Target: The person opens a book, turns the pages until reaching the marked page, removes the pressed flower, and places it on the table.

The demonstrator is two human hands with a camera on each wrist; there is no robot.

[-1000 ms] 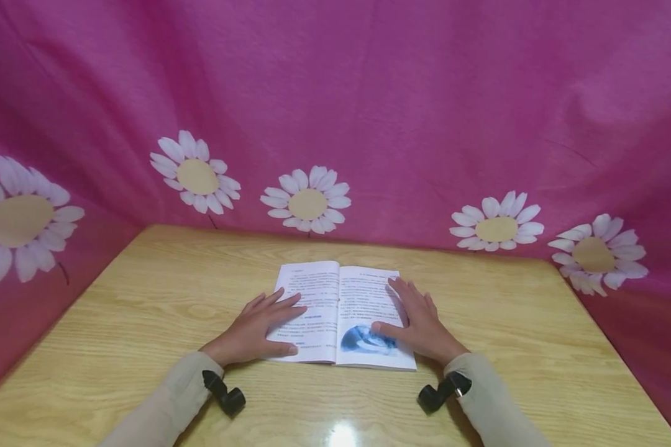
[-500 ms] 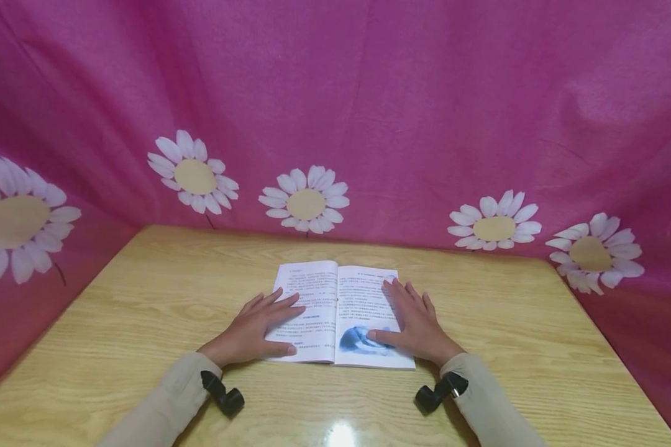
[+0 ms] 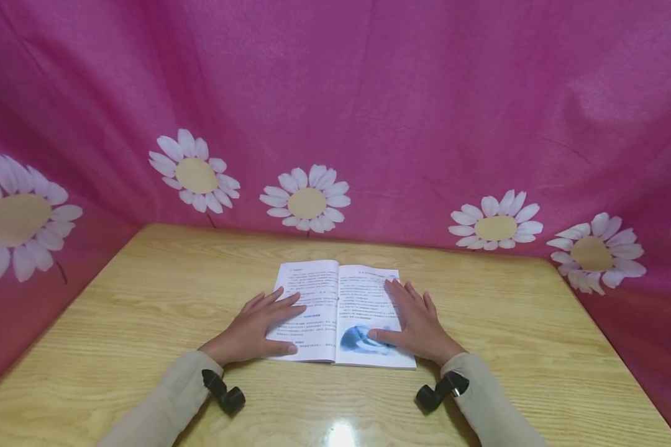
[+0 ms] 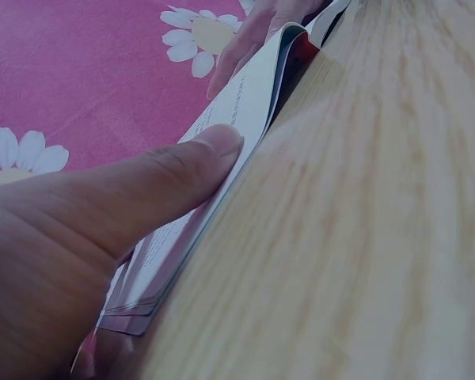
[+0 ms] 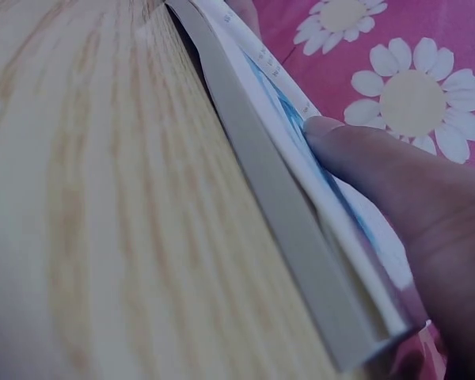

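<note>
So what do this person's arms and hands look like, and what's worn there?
The left hand and right hand are bare, without gloves. Long, plain beige fabric sleeves cover the forearms. Small, black, bent devices with rounded ends sit at both wrists; no cables show.

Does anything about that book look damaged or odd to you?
Nothing stands out: the book lies open on the table, the left hand and right hand resting on the book, and no tear or spill shows.

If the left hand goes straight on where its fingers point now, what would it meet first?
Probably the centre fold of the open book, then the right page; the left hand lies over the left page. Depth is unclear.
</note>
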